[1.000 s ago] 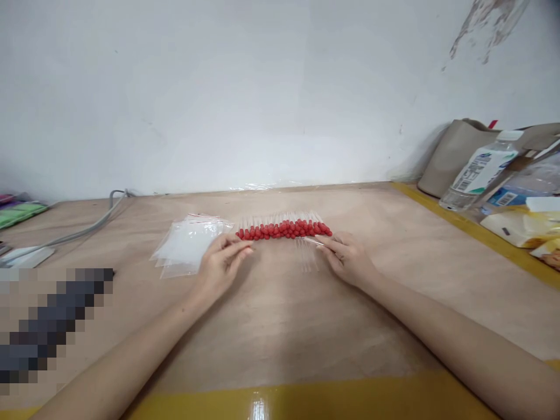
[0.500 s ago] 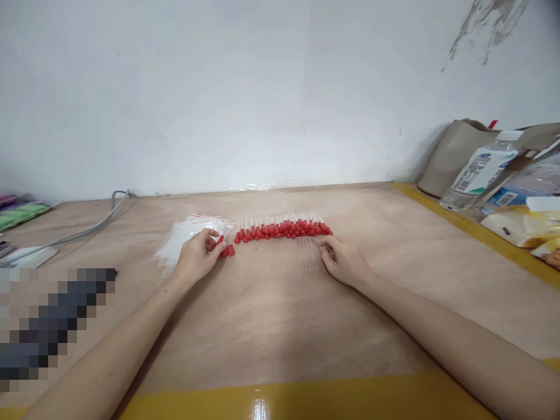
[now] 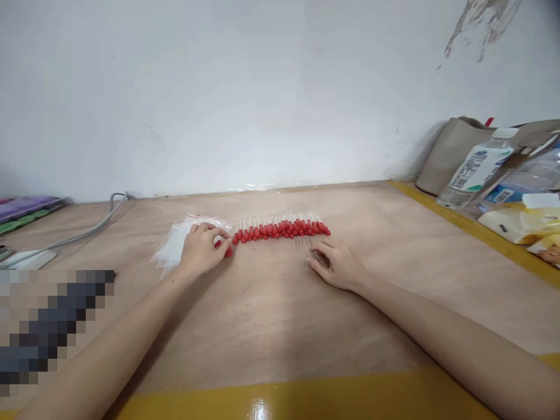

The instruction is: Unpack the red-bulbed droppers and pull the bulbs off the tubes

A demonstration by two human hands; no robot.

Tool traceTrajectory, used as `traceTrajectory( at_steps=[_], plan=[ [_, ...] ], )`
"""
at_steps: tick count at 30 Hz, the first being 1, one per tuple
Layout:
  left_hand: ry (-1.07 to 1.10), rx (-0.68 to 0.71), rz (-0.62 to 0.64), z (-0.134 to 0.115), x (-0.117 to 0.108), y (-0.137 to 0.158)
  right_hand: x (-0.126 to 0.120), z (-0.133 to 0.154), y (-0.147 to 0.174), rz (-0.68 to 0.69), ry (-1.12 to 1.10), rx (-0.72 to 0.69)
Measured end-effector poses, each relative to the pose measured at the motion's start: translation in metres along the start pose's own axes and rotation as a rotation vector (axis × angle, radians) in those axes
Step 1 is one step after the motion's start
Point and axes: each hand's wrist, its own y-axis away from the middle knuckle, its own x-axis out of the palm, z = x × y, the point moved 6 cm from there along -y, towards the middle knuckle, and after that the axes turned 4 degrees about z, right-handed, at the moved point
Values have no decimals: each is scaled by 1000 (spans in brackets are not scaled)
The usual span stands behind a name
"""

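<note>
My left hand [image 3: 202,248] is at the left end of the row, thumb and fingers curled together on a small red rubber bulb [image 3: 228,252]. Red also shows between its fingers; how many bulbs it covers is hidden. Glass droppers with red rubber bulbs [image 3: 280,228] lie side by side in a dense row, their clear tubes pointing toward the wall. Below the row's right part lie several bare glass tubes [image 3: 301,254]. Over their right edge rests my right hand [image 3: 339,263], thumb and forefinger apart, with nothing visible between them.
Clear zip bags [image 3: 170,248] are fanned out beside and under my left hand. At the right, beyond yellow tape [image 3: 420,204], stand a water bottle [image 3: 479,169], a grey-beige bag [image 3: 441,154] and a yellow packet [image 3: 507,221]. A grey cable [image 3: 87,233] runs along the left.
My right hand has shifted slightly left onto the bare tubes, and its fingertips have parted from the thin tube they pinched. My left hand has moved right and closed over the loose bulbs.
</note>
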Motion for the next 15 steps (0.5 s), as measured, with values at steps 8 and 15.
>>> traceTrajectory(
  at_steps=[8,15],
  plan=[
    [-174,-201,305,-2,22,-44,-1,4,1,1,22,4],
    [-130,-325,474,2,34,-54,22,15,2,235,6,8]
  ],
)
